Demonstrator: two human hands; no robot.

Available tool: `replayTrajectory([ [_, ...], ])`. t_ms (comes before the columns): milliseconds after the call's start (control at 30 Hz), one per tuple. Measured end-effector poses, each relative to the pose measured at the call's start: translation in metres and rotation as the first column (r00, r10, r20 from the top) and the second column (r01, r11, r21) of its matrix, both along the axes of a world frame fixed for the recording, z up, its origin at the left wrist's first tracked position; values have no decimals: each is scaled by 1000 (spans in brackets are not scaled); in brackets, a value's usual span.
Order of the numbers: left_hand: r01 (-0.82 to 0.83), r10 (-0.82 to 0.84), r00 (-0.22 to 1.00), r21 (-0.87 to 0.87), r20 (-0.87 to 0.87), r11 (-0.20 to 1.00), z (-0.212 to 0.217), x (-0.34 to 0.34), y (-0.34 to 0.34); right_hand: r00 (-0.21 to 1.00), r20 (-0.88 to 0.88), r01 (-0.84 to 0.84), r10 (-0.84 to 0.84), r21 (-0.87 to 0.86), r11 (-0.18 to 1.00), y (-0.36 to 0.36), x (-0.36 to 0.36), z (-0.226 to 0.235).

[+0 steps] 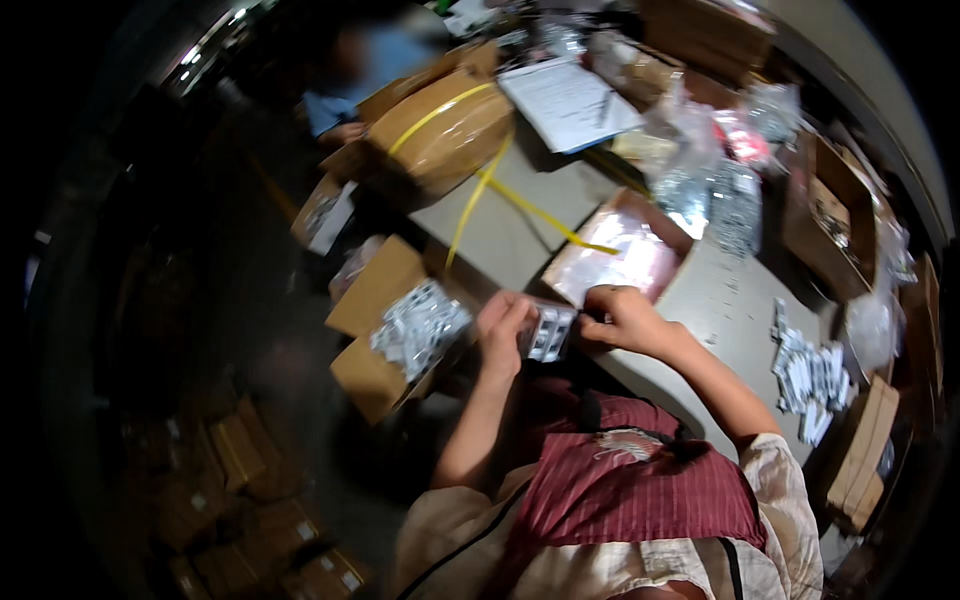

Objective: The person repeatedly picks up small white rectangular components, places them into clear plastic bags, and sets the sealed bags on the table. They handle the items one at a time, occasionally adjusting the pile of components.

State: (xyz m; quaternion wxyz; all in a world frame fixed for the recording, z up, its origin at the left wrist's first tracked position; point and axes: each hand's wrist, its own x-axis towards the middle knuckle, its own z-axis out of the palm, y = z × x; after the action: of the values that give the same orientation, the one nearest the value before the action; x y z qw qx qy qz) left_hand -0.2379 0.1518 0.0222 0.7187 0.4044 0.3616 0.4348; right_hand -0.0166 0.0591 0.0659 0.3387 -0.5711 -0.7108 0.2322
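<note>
Both our hands meet at the table edge: our left hand and right hand pinch a small clear packet between them, held close for inspection. Left, an open carton keeps finished packets within reach. Beyond, a pink bag lies in its box.

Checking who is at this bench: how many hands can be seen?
3. The left hand and right hand hold a small clear packet at the table edge; a co-worker's hand rests beside the strapped bundle. Others may be hidden.
</note>
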Motion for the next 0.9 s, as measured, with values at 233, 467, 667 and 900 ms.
replayTrajectory([
  [233, -660, 659, 751, -10, -36, 752, -78, -131, 92, 680, 594, 501, -429, 51, 864, 18, 78, -110],
  [467, -647, 677, 703, 201, -216, 736, -102, -132, 103, 849, 388, 429, -360, -108, 897, 33, 89, -102],
  [667, -134, 453, 827, 666, -334, 734, -6, -14, 57, 881, 38, 469, -471, -199, 861, 14, 91, -51],
  [900, 537, 144, 825, 837, -547, 102, 65, 115, -27, 538, -684, 335, -493, -363, 869, -37, 91, -13],
])
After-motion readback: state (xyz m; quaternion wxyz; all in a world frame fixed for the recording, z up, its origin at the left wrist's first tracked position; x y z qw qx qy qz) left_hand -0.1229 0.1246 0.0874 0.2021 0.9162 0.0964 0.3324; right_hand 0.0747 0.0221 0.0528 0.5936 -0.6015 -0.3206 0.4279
